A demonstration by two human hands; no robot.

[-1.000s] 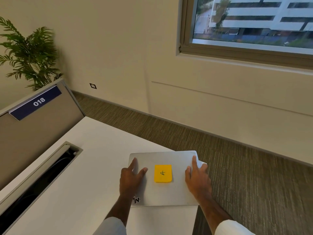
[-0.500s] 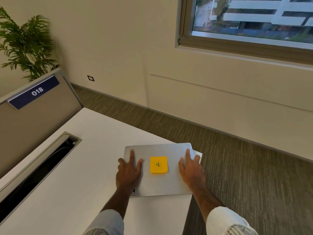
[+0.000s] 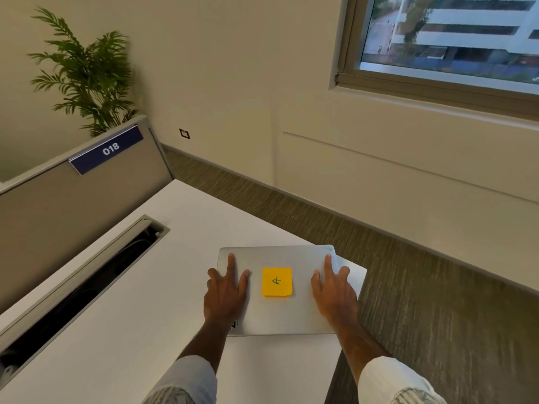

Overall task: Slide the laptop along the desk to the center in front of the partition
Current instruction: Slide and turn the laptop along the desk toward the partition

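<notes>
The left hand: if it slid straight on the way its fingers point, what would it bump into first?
Likely nothing on the desk. The left hand lies flat on the laptop, fingers pointing toward the lid's far edge. Past it come bare desk, then floor and wall.

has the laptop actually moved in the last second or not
Yes, slightly: the laptop has slid left, toward the partition. More bare desk now shows between it and the desk's right corner.

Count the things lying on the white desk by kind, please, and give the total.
Closed silver laptop: 1
Yellow sticky note, on the laptop lid: 1
Hand flat on the lid, left hand and right hand: 2
Total: 4
</notes>
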